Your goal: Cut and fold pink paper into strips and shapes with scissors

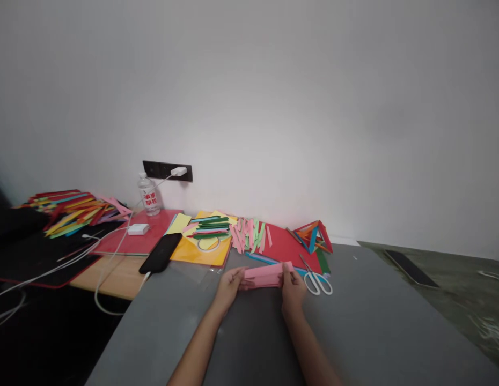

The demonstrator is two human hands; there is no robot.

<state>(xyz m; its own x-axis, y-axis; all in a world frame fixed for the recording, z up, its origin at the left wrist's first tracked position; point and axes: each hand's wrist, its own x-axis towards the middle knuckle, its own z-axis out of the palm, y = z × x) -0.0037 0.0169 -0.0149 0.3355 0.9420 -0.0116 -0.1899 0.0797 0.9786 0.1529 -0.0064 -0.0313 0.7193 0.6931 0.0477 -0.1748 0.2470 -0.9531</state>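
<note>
Left hand [230,285] and right hand [293,290], apart, pinching opposite ends of pink paper [262,275]; white-handled scissors [309,275] at its three o'clock!

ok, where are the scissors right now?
In the head view, right of centre: the scissors lie just right of the right hand, white handles on the grey table, blades toward the red sheet.

Matt meets glossy, and we're watching!
We spot matt pink paper [263,275], a smooth grey surface [362,321], plastic-handled scissors [313,275] with metal-looking blades [303,262], a clear, glossy plastic bottle [150,197] and a smooth, matt wall [273,107]!
</note>
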